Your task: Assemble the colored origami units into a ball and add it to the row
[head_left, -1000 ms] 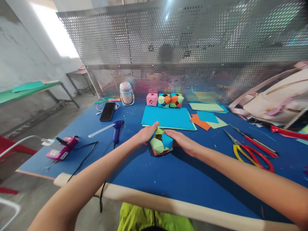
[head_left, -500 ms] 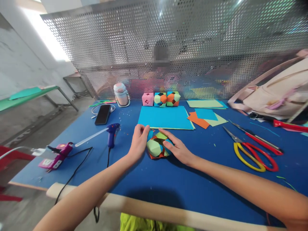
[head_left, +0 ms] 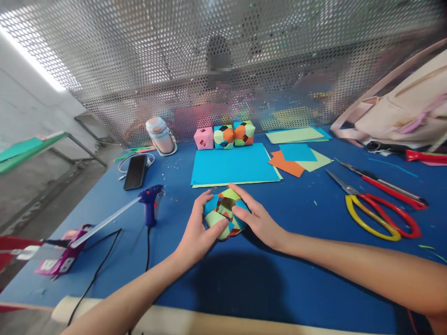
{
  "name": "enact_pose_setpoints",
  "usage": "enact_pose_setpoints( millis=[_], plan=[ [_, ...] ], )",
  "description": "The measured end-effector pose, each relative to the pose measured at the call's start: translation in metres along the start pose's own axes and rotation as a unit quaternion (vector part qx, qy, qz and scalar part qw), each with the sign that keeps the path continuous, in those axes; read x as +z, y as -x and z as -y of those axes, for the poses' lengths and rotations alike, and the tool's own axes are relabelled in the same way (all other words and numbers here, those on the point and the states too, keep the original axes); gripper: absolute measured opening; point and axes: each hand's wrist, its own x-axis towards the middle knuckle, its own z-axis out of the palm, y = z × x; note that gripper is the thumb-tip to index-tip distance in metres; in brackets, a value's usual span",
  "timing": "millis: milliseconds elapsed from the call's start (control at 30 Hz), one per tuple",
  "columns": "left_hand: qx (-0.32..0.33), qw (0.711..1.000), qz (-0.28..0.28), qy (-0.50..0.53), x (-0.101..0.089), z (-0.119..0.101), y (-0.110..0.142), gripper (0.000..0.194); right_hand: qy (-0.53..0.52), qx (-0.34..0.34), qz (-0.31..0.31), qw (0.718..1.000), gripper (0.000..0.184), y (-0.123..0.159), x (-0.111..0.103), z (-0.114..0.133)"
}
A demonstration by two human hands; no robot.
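Observation:
Both of my hands cup a folded paper ball (head_left: pixel 223 210) of green, blue and orange pieces, which rests on the blue table (head_left: pixel 279 260). My left hand (head_left: pixel 198 232) grips its left and near side, thumb across the front. My right hand (head_left: pixel 256 218) wraps its right side, fingers curled over the top. The ball has an open hollow on top.
A blue paper sheet (head_left: pixel 233 164) lies just behind the ball, with paper cubes (head_left: pixel 223 136) beyond it. A glue gun (head_left: pixel 148 207) and phone (head_left: pixel 135 165) lie left. Two pairs of scissors (head_left: pixel 380 211) lie right, a pink bag (head_left: pixel 401 111) far right. A perforated metal screen (head_left: pixel 223 70) closes the back.
My hands have closed further round the paper ball and turned it, so its hollow faces up. The camera has moved closer and tilted down.

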Motion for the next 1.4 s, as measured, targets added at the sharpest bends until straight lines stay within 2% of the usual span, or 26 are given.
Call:
enact_pose_setpoints(
  millis=[100,200,267,333,500,700,1167,1400],
  plan=[
    [0.007,0.999,0.037,0.006,-0.004,0.007,0.0,0.061,0.028,-0.008,0.053,0.998,0.074,0.001,-0.007,-0.005],
    [0.02,0.998,0.055,-0.002,-0.008,0.012,0.001,0.068,0.068,-0.037,0.106,0.991,0.095,-0.001,-0.015,-0.017],
    [0.034,0.997,0.063,-0.006,-0.01,0.014,0.001,0.069,0.086,-0.057,0.122,0.987,0.104,-0.004,-0.019,-0.025],
    [0.05,0.997,0.067,-0.006,-0.011,0.016,0.001,0.069,0.087,-0.054,0.112,0.988,0.101,-0.005,-0.021,-0.029],
    [0.059,0.996,0.067,0.002,-0.01,0.018,0.001,0.069,0.036,-0.007,0.071,0.997,0.079,-0.004,-0.023,-0.029],
    [0.053,0.996,0.069,0.007,-0.009,0.018,0.004,0.069,0.013,-0.008,0.061,0.998,0.065,-0.002,-0.022,-0.029],
    [0.052,0.998,0.047,0.005,-0.007,0.019,0.006,0.063,0.035,0.007,0.05,0.998,0.061,-0.001,-0.02,-0.031],
    [0.067,0.996,0.046,-0.021,-0.006,0.018,0.005,0.066,0.065,-0.016,0.051,0.996,0.061,0.0,-0.02,-0.032]
  ],
)
